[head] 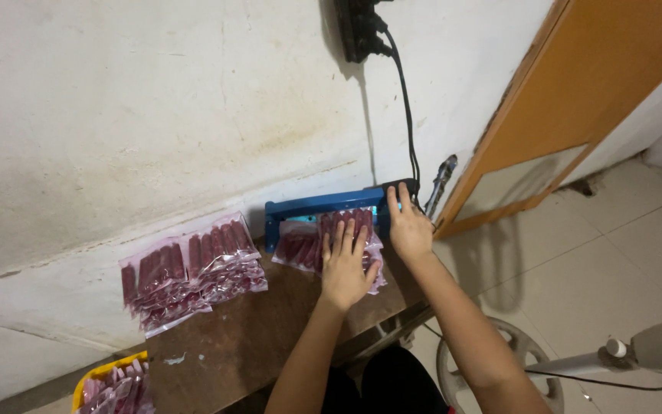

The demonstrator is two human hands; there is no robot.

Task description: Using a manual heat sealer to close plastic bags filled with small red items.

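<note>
Wooden table (pixel 224 345); left hand (pixel 344 268) flat on pouch (pixel 300 247); right hand (pixel 408 230) open, hiding sealer (pixel 323 205) end.

Dark red sticks fill clear pouches (pixel 193 268) beside a blue sealer (pixel 323 205), on a brown table (pixel 231 345), near a yellow basket (pixel 105 373).

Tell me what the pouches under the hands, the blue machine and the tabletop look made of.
Pouches: clear glossy plastic film, likely; it glints over dark red sticks. Blue machine: painted metal or hard plastic, smooth, unclear which. Tabletop: dark brown wood, apparently, matte and scuffed.
</note>
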